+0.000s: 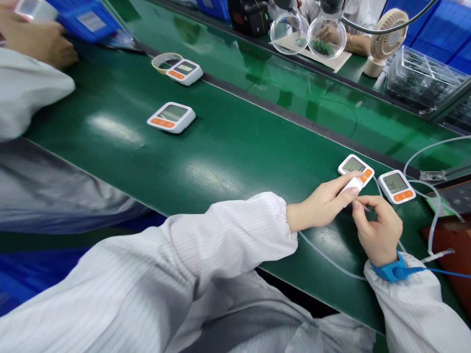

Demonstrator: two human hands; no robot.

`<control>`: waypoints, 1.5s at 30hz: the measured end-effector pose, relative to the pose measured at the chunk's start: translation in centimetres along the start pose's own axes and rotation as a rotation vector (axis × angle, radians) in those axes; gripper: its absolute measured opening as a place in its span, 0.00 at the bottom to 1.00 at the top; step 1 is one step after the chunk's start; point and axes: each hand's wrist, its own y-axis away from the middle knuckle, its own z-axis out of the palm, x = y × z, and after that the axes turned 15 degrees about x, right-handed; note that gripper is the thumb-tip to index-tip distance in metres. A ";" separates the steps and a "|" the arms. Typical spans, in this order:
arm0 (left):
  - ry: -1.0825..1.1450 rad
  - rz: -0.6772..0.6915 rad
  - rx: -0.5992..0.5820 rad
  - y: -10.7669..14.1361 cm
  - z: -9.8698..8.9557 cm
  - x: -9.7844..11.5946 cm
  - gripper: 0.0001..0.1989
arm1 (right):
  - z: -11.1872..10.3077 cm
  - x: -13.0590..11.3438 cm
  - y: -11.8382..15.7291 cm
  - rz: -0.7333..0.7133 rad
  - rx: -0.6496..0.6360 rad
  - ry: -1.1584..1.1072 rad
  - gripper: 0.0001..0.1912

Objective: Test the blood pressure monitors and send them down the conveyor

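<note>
My left hand (322, 202) is closed around a white blood pressure monitor (351, 189), turned edge-on so its screen is hidden. Close beside it, my right hand (380, 228) pinches a thin clear air tube (367, 209) at the monitor's lower edge. Whether the tube is plugged in cannot be seen. Just beyond my fingers lies a second monitor (353, 164) with a lit screen and orange buttons, partly covered by my left hand. To its right rests another monitor (396, 187), digits showing. A blue wrist strap (392, 268) circles my right wrist.
Two more monitors (172, 117) (185, 71) lie farther left, one against a tape roll (159, 63). At left, a co-worker's hand (40, 41) holds a white device. Loose tubing (437, 215) runs along the right. Across the bench stand a fan (388, 37) and a clear bin (423, 76).
</note>
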 end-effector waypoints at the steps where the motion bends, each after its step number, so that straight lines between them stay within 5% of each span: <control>1: -0.011 0.013 0.006 0.1 0.0 0.0 0.24 | 0.0 0.0 0.0 -0.003 0.002 0.000 0.08; 8: -0.065 0.114 0.014 0.2 0.1 0.0 0.23 | 0.1 -0.1 0.0 -0.010 -0.004 -0.004 0.08; 14: 0.081 -0.112 0.040 0.0 0.2 0.1 0.24 | 0.1 0.0 -0.4 0.003 0.005 -0.030 0.06; 21: 0.102 -0.154 0.049 -0.1 0.3 0.1 0.25 | 0.1 -0.1 -0.3 -0.002 0.022 0.008 0.07; 40: -0.042 0.063 -0.014 0.3 0.1 -0.2 0.24 | -0.2 -0.4 -0.3 -0.046 -0.001 -0.004 0.07; 45: 0.257 -0.179 -0.016 0.1 0.4 -0.6 0.26 | 0.0 -0.2 -0.4 -0.027 -0.004 -0.016 0.06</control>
